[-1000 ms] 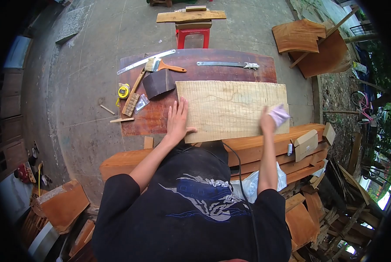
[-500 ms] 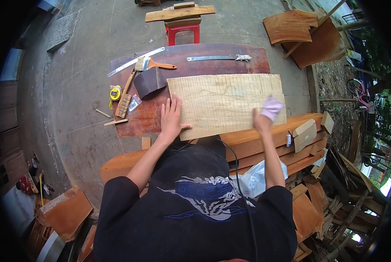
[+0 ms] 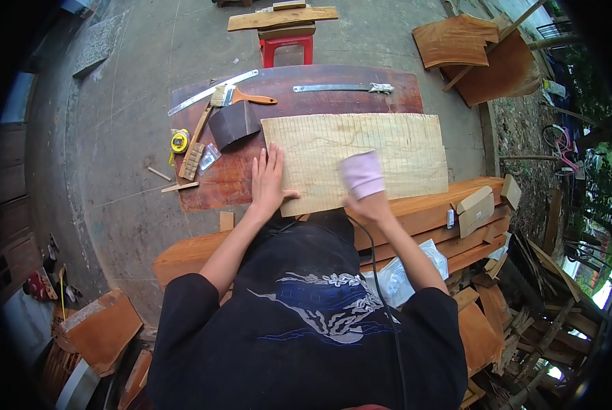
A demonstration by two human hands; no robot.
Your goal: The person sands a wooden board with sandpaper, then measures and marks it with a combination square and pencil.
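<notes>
Rubbing a pale board with a pad, one hand bracing it.

My left hand [image 3: 268, 181] lies flat, fingers spread, on the pale board's [image 3: 388, 147] near-left edge; my right hand [image 3: 369, 203] grips a pinkish pad [image 3: 362, 174], probably soft cloth or sandpaper, pressed on its near edge. The board rests on the dark worktop [image 3: 333, 101]: stiff, light-looking, best held by its edges.
</notes>
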